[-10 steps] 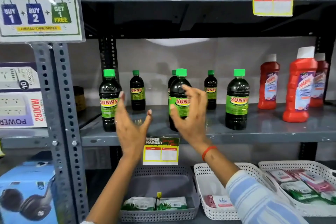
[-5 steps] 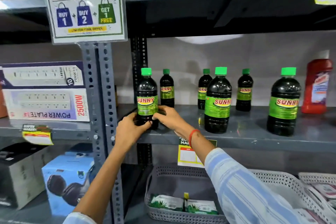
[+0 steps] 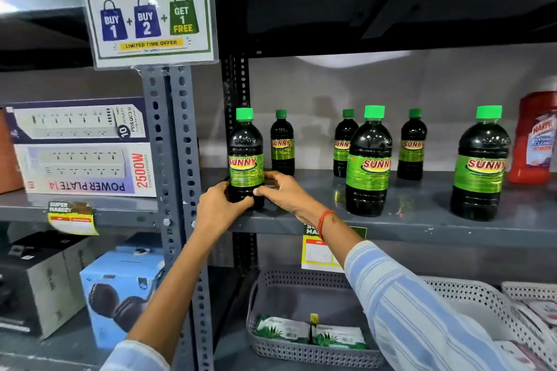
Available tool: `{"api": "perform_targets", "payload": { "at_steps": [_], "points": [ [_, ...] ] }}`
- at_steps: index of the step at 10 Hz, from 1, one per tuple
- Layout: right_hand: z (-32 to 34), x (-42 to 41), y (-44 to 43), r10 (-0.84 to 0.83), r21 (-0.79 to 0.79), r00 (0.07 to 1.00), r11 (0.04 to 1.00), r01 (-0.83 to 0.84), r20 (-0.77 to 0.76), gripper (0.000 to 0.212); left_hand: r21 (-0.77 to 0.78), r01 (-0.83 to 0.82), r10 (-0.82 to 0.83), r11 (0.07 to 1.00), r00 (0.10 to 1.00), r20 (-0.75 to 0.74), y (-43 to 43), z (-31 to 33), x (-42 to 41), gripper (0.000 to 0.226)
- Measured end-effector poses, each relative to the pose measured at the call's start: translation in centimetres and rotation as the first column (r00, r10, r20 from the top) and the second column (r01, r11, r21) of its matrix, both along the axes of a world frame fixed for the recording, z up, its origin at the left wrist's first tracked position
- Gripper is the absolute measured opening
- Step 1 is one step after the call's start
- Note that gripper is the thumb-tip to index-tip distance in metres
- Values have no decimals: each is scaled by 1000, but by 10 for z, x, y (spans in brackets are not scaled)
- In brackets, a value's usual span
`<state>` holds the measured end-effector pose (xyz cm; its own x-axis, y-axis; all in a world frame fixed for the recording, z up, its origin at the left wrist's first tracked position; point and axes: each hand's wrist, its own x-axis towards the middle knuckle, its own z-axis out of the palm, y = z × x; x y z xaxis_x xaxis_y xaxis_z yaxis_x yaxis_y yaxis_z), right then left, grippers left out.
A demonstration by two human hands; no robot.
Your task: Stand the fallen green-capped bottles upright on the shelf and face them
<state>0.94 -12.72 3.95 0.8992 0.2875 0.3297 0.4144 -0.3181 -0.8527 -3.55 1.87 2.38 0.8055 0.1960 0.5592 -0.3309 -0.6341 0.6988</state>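
The grey shelf (image 3: 407, 217) was seen carrying six upright green-capped bottles. The leftmost bottle (image 3: 245, 156), at the front edge, was clasped low down by the left hand (image 3: 221, 211) and the right hand (image 3: 286, 193), both closed around its base; the others stood to the right of the grip.

Your hands (image 3: 272, 193) hide the foot of the leftmost bottle (image 3: 245, 156). The red bottle (image 3: 535, 141) and the sale sign (image 3: 147, 6) run off the frame's edges.

Grey slotted-steel shelving (image 3: 177, 141) stands before a pale wall (image 3: 331, 84), a promotional sign (image 3: 147, 6) fixed above.
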Motion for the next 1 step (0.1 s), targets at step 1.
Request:
{"api": "perform_targets", "payload": {
  "at_steps": [1],
  "points": [
    [5,-8,2,-52,4,998,999,52,33,51,39,-87,88,995,996,-24,-3,2,-7,34]
  ]
}}
